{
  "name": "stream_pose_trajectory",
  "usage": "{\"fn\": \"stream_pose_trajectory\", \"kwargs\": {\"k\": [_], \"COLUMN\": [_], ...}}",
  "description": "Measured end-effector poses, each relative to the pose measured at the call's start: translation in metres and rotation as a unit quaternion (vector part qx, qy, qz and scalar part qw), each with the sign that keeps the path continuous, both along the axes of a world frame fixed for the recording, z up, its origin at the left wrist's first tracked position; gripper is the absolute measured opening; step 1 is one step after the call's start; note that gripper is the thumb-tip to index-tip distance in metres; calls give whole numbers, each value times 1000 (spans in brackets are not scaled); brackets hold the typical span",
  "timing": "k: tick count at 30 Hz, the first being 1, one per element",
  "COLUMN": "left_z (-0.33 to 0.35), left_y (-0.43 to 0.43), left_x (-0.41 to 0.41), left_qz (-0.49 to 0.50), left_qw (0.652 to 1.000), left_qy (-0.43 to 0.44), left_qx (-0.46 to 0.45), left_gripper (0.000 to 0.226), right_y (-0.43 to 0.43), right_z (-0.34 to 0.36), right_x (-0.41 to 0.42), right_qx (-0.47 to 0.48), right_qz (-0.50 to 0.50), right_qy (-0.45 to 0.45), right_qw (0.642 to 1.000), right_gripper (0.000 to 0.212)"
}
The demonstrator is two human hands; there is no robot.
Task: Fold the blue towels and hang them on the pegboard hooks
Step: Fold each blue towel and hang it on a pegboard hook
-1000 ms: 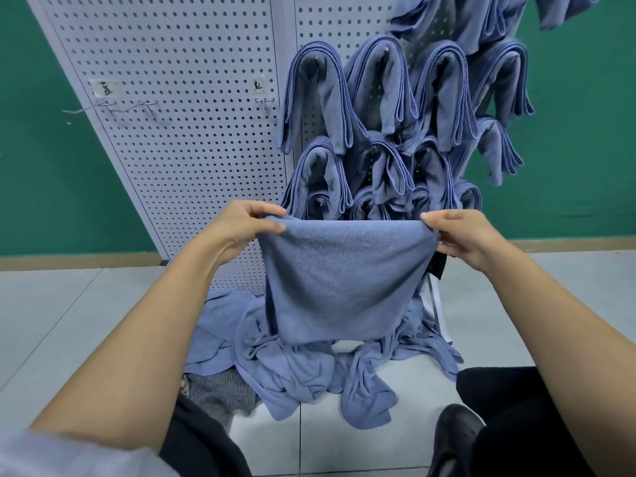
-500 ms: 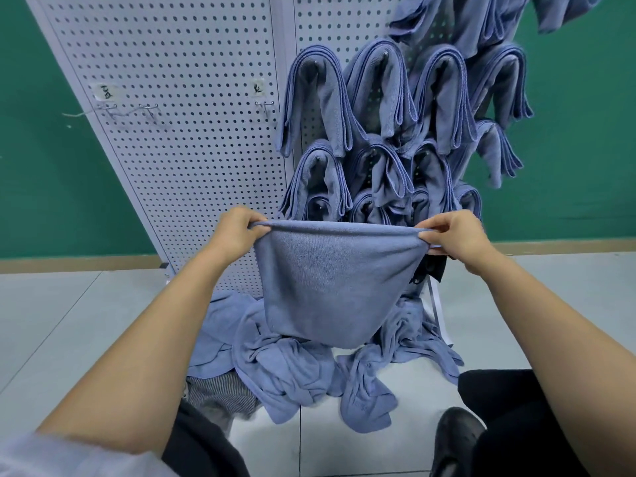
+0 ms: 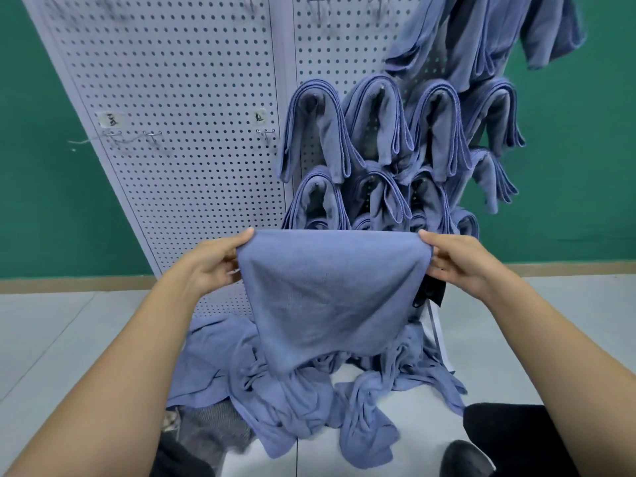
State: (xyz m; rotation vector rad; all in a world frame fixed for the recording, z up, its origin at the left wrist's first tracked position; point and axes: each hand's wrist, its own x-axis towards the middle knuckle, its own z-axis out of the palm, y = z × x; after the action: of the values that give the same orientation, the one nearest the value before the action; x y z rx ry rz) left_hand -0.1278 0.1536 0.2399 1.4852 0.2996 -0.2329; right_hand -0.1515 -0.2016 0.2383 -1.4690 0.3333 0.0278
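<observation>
I hold a folded blue towel stretched out in front of me. My left hand pinches its top left corner and my right hand pinches its top right corner. The towel hangs down as a doubled flap. Behind it stands the white pegboard, with several folded blue towels draped over hooks on its right panel. A heap of loose blue towels lies on the floor below.
Bare hooks with paper labels stick out of the left panel, and more bare hooks sit near the top. A green wall lies behind. My dark trouser leg and shoe are at the lower right on the pale floor.
My head has tilted up, so more of the upper pegboard shows. Both hands have pulled the towel's top edge tauter and flatter; the grip on both corners is unchanged.
</observation>
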Motion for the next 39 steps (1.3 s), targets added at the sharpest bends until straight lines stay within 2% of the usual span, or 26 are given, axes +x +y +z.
{"fn": "stream_pose_trajectory", "kwargs": {"k": [3,6,8,14,17,20,22,26,29,31,32,33,35,37,38,39], "left_z": [-2,1,4,4,3,3,4,6,4,3,3,4,6,9,9,9], "left_y": [-17,-41,-60,-106,-114,-114,-112,-109,-107,-107,-106,-105,-104,-102,-100,-97], "left_x": [1,1,-2,-16,-16,-14,-15,-17,-16,-15,-14,-14,-15,-16,-16,-14], "left_qz": [17,24,15,-41,-55,-53,-67,-93,-99,-105,-108,-113,-133,-155,-158,-153], "left_qw": [996,994,995,994,991,988,983,975,974,976,976,975,971,967,966,966], "left_qy": [54,27,-7,-96,-123,-144,-167,-197,-195,-185,-182,-181,-183,-187,-188,-187], "left_qx": [-75,-104,-97,-24,15,20,19,50,54,50,54,61,74,80,83,88], "left_gripper": [16,7,6,11,16,11,8,15,11,10,11,12,14,16,17,18], "right_y": [11,29,45,92,100,101,99,90,86,82,79,73,61,51,49,49], "right_z": [-1,3,7,11,8,6,6,9,8,8,8,7,2,-6,-9,-10], "right_x": [1,1,0,-7,-8,-9,-10,-12,-14,-15,-13,-9,-1,4,6,7], "right_qx": [23,42,35,-79,-69,-27,5,77,77,28,-29,-115,-283,-364,-373,-369], "right_qz": [-17,-2,27,72,61,70,92,130,163,155,139,120,117,181,213,230], "right_qy": [34,1,-36,-93,-106,-110,-106,-88,-82,-100,-126,-164,-215,-177,-145,-125], "right_qw": [999,999,998,990,990,991,990,985,980,983,982,972,927,896,891,892], "right_gripper": [23,9,5,9,8,2,14,30,36,34,33,33,37,51,50,40]}}
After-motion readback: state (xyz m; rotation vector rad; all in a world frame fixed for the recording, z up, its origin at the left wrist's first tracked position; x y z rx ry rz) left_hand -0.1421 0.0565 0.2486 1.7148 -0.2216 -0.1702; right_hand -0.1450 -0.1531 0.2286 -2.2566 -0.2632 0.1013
